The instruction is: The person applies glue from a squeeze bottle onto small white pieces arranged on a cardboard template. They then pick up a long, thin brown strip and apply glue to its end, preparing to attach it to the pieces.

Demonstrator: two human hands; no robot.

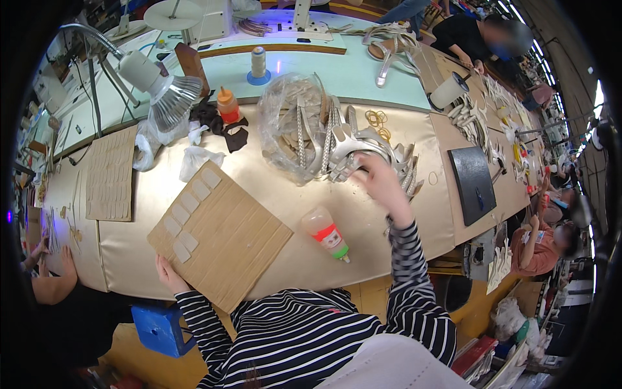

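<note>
The person in the striped top sits at a beige worktop (272, 181). The left hand (170, 273) grips the near edge of a cardboard sheet (223, 236), fingers curled over that edge at about 7 o'clock of the sheet; the sheet lies tilted on the worktop with a row of pale flat pieces (188, 211) stuck along its upper left side. The right hand (382, 181) is raised over a heap of pale shoe straps (363, 149) at about 1 o'clock from the sheet, fingers loosely curled and blurred; whether it pinches a strap cannot be told. Just left of that heap stands a clear plastic bag (291, 123) stuffed with more straps. A squeeze bottle with a red band (327, 235) lies on its side between the sheet and the right forearm. An orange-capped bottle (227, 105) stands at 12 o'clock from the sheet, near dark scraps, and a desk lamp (162, 91) bends over the worktop at 11 o'clock. A second cardboard sheet (110, 175) lies at 9 o'clock. A black pad (473, 181) lies at 3 o'clock of the heap. Other people work at the left and right ends.
</note>
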